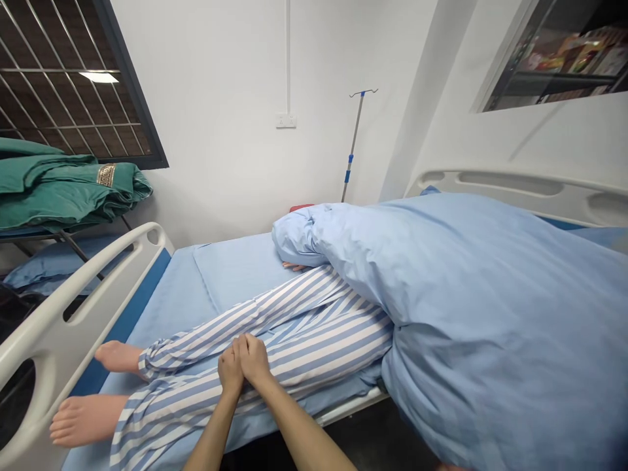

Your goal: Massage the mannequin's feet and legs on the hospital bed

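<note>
Hospital bed [235,275], hands [244,361] pressed together, resting on blue-striped pajama legs [314,347]

Trouser legs [318,340] lie on the hospital bed [161,314] beneath a duvet [471,314].

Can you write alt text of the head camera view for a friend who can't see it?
A person's left hand and right hand rest together on the striped pajama legs of a barefoot figure lying on a hospital bed, its upper body under a blue duvet.
</note>
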Demonstrator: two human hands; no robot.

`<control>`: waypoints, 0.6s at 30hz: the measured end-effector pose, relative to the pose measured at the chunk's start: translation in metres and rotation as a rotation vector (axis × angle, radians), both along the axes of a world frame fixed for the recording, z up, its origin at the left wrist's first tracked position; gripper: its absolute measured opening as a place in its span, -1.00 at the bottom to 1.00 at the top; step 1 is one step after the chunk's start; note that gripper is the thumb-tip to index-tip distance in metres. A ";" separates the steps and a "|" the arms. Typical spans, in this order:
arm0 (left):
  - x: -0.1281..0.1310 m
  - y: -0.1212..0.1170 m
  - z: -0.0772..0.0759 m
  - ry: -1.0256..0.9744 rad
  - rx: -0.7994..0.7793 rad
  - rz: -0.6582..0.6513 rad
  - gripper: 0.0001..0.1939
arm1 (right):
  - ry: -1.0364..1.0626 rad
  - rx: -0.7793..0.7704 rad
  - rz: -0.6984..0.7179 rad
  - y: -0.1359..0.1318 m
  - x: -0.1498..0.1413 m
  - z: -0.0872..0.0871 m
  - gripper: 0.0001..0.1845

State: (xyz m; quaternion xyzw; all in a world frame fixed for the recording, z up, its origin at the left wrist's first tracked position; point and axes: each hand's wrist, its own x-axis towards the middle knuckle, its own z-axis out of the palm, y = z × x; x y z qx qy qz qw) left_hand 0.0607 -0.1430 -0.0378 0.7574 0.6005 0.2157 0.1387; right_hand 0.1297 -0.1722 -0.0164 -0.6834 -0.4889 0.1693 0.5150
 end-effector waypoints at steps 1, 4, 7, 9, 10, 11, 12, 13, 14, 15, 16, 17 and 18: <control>0.000 0.000 0.000 0.003 -0.005 -0.003 -0.75 | -0.071 -0.014 0.015 -0.002 0.003 0.003 -0.59; 0.001 0.000 0.000 -0.007 -0.044 0.003 -0.69 | -0.173 -0.010 0.052 -0.006 0.012 0.004 -0.61; 0.003 -0.003 0.002 -0.065 -0.058 0.012 -0.57 | -0.085 0.024 0.014 -0.008 0.018 -0.008 -0.57; 0.003 -0.006 0.004 -0.116 -0.063 0.018 -0.54 | -0.005 0.057 -0.024 -0.007 0.020 -0.016 -0.55; 0.004 -0.007 0.006 -0.140 -0.071 0.025 -0.54 | 0.028 0.074 -0.032 -0.006 0.021 -0.020 -0.55; 0.005 -0.007 0.008 -0.171 -0.084 0.033 -0.55 | 0.054 0.087 -0.035 -0.005 0.022 -0.022 -0.55; 0.007 -0.008 0.011 -0.217 -0.099 0.043 -0.54 | 0.074 0.095 -0.032 -0.004 0.022 -0.023 -0.55; 0.010 -0.008 0.013 -0.279 -0.113 0.050 -0.51 | 0.091 0.097 -0.031 -0.003 0.023 -0.024 -0.55; 0.014 -0.009 0.016 -0.354 -0.124 0.052 -0.49 | 0.105 0.094 -0.033 -0.002 0.023 -0.024 -0.55; 0.018 -0.009 0.019 -0.430 -0.129 0.051 -0.48 | 0.119 0.091 -0.036 -0.002 0.024 -0.024 -0.55; 0.022 -0.010 0.020 -0.496 -0.128 0.052 -0.47 | 0.136 0.090 -0.037 -0.001 0.024 -0.024 -0.56; 0.027 -0.011 0.021 -0.540 -0.125 0.060 -0.47 | 0.156 0.092 -0.038 -0.001 0.025 -0.024 -0.56; 0.030 -0.012 0.021 -0.551 -0.119 0.066 -0.48 | 0.179 0.096 -0.039 0.000 0.025 -0.024 -0.57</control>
